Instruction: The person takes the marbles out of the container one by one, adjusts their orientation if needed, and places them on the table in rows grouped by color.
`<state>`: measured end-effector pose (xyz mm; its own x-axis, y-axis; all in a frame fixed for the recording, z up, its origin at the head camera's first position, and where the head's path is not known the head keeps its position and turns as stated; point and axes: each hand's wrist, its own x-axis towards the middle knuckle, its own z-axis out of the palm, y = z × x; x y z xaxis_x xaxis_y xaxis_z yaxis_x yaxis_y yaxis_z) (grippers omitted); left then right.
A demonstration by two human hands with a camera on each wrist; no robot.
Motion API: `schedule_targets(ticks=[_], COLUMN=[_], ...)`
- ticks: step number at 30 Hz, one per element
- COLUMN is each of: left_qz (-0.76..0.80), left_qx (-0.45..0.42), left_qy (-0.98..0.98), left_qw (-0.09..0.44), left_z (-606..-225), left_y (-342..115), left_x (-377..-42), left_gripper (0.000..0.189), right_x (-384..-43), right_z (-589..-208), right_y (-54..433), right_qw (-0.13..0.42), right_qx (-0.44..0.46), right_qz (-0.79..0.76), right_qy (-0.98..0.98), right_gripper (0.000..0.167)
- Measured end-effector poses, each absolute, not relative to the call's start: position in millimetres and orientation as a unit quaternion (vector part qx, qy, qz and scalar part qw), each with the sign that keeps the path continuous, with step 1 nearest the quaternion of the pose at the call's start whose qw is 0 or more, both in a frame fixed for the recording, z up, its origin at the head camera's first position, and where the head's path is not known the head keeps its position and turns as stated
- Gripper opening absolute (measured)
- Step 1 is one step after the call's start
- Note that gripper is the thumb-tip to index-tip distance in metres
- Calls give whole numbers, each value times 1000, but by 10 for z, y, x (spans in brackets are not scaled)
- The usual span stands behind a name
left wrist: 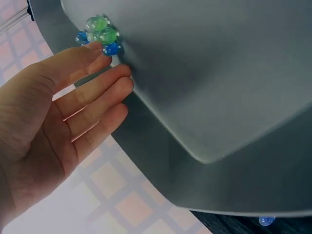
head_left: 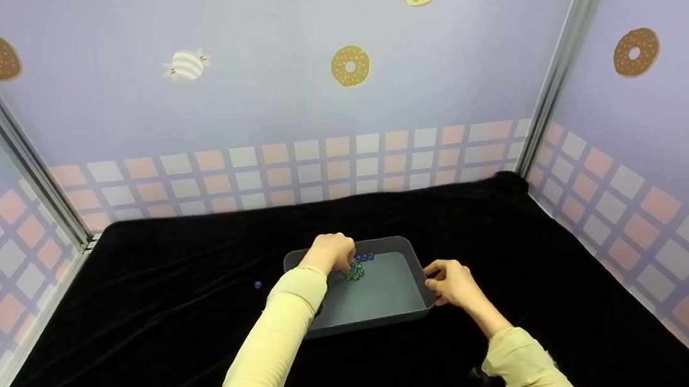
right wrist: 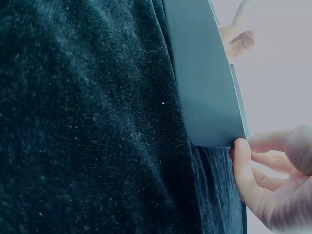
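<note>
A grey rectangular tray [head_left: 364,302] lies on black cloth. Green glass marbles [head_left: 356,272] and blue marbles [head_left: 364,257] cluster near its back wall. My left hand [head_left: 332,253] reaches down into the tray from the left. In the left wrist view, its thumb and index fingertips come right up to a blue marble [left wrist: 111,48] beside the green marbles [left wrist: 107,35]; I cannot tell whether they pinch it. The other fingers are spread in a loose bend. My right hand [head_left: 451,281] grips the tray's right side near the front corner, thumb against the outer wall [right wrist: 207,97].
One loose blue marble [head_left: 258,284] lies on the cloth left of the tray. Black velvet cloth [head_left: 162,337] with creases covers the table. Patterned walls [head_left: 285,98] enclose the back and both sides, with metal posts [head_left: 547,98] at the corners.
</note>
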<state>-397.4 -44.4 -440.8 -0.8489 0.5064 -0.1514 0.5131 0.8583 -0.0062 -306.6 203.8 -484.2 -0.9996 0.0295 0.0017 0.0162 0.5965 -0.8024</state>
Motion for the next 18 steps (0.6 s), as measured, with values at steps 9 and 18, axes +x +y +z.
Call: schedule_targets(ticks=[9,18], left_qz=[-34,-40], left_qx=[281,284], left_qy=[958,957], left_qw=[37,34], left_z=[-4459,-4535], left_y=[-409,-394], left_x=[-3958,-3957], left_gripper=[12,7], right_x=[-3042,-3053], right_z=[-4805,-4848], right_y=[2050,2038], right_qw=[16,16], right_qx=[1,-11], right_qz=[453,449], right_qy=[-891,-893], right_gripper=[22,23])
